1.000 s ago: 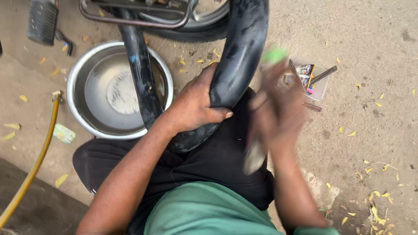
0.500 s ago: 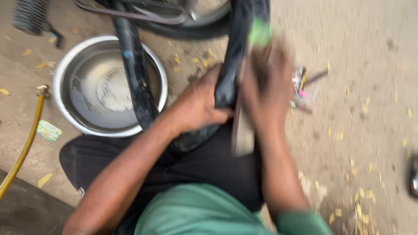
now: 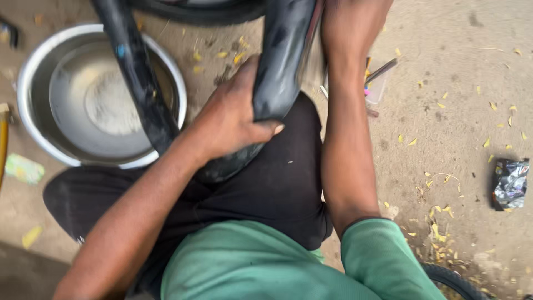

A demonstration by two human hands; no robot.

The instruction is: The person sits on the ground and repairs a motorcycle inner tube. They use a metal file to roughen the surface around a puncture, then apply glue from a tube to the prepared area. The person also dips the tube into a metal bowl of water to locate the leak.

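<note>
We see our left hand (image 3: pixel 230 119) closed around a black rubber inner tube (image 3: pixel 280 61); the fingers wrap behind it and the thumb lies across its front, so the grip is tight. The tube rests over our knee, which is covered by black trousers (image 3: pixel 277 189). From the hand it goes up to the top edge of the view, and its lower bend passes under the palm. Another part of the same tube (image 3: pixel 136 83) runs across a round metal basin (image 3: pixel 39 139) that stands on the sandy ground (image 3: pixel 461 72) to the left.

Our right hand (image 3: pixel 352 22) is at the top edge, just beside the tube on its right side. Most of this hand is cut off by the frame, so we cannot tell how far its fingers are open or whether they hold something.

Behind the right forearm there is a small clear box with little tools (image 3: pixel 377 78). A crumpled shiny wrapper (image 3: pixel 509 184) lies well apart on the right. Small yellow leaves (image 3: pixel 441 214) are scattered on the ground. We wear a green shirt (image 3: pixel 250 261).
</note>
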